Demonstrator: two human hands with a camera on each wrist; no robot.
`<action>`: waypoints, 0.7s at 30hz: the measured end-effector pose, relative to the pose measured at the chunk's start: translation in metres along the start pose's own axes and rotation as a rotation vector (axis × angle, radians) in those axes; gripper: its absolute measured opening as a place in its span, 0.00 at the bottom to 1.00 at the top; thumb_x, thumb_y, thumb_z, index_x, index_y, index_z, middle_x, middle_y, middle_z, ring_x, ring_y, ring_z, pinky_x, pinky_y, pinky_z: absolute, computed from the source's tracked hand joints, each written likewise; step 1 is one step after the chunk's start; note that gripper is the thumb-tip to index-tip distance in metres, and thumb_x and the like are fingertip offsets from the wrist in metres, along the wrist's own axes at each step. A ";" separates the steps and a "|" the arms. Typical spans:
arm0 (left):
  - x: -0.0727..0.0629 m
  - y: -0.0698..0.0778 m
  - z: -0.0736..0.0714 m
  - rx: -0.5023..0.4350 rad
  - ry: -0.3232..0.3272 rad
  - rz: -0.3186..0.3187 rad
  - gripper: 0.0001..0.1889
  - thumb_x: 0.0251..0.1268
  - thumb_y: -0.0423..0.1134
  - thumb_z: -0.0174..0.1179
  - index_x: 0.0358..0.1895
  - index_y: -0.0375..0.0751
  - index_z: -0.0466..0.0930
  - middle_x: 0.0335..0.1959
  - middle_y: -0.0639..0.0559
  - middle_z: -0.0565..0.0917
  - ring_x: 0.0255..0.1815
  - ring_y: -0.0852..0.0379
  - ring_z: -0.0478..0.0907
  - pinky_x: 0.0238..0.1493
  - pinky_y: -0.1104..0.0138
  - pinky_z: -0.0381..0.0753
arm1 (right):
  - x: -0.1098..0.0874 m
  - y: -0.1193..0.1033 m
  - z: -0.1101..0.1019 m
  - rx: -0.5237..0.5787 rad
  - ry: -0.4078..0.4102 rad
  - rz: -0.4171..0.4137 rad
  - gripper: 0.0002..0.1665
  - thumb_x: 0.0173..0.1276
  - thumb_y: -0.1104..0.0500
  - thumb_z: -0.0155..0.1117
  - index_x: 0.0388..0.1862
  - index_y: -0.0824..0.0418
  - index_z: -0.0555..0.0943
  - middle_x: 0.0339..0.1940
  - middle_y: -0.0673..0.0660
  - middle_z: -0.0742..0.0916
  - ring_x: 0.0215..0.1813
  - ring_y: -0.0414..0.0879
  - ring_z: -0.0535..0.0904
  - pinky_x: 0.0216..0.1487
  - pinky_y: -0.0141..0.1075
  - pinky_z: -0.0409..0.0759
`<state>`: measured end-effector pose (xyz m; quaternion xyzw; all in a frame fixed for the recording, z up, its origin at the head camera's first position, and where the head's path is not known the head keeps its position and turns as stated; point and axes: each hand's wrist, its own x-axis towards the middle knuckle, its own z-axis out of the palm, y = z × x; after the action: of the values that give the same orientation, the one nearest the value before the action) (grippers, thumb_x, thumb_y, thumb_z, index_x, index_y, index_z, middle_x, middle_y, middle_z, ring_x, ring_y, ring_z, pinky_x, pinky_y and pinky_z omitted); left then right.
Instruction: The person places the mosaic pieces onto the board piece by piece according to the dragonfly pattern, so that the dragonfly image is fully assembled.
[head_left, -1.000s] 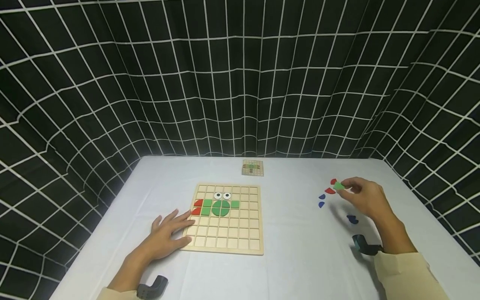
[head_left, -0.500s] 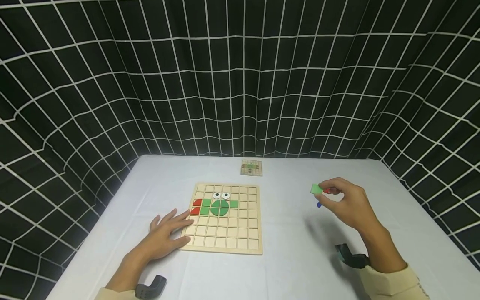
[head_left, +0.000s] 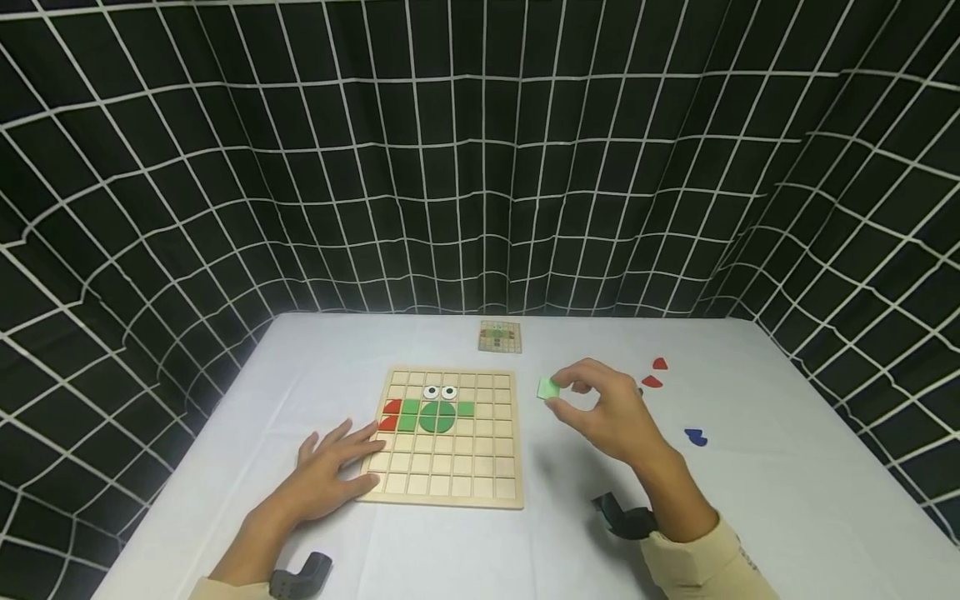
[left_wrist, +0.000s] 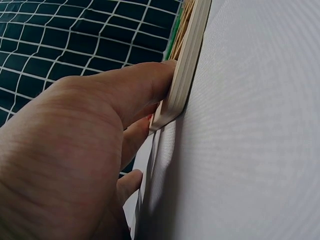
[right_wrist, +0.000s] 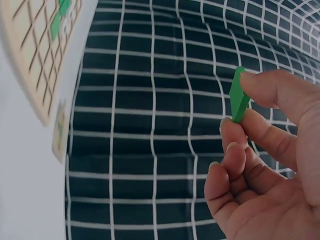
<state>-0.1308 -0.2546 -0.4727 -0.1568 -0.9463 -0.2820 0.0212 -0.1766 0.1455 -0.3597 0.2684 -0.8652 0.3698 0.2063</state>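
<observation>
Between thumb and index finger my right hand (head_left: 611,412) pinches a green square tile (head_left: 548,388), held above the table just right of the wooden grid board (head_left: 472,463). The right wrist view shows the same tile (right_wrist: 238,95) edge-on, its other fingers curled below. My left hand (head_left: 330,471) rests with spread fingers on the board's left edge; in the left wrist view its thumb lies against the board's corner (left_wrist: 172,102). On the board are two red pieces (head_left: 390,415), green squares (head_left: 408,415), a green circle (head_left: 438,417) of quarter pieces and two eye pieces (head_left: 440,392).
A small pattern card (head_left: 499,337) lies behind the board. Two red pieces (head_left: 652,382) and some blue pieces (head_left: 697,437) lie on the white table (head_left: 585,533) at the right. A black curtain with white grid lines (head_left: 480,167) surrounds the table.
My right hand has carried the green square tile left from beside the loose red pieces to near the board's right edge. The left hand stays on the board.
</observation>
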 end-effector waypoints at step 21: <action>0.000 -0.001 0.001 0.016 0.004 0.006 0.25 0.59 0.55 0.65 0.60 0.53 0.79 0.70 0.56 0.67 0.73 0.39 0.52 0.66 0.37 0.34 | 0.029 -0.010 0.092 0.157 -0.148 0.187 0.12 0.55 0.61 0.75 0.39 0.59 0.85 0.38 0.49 0.86 0.42 0.50 0.79 0.43 0.43 0.80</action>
<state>-0.1315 -0.2548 -0.4745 -0.1587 -0.9480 -0.2746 0.0253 -0.2072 0.0619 -0.3975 0.2283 -0.8677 0.4333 0.0850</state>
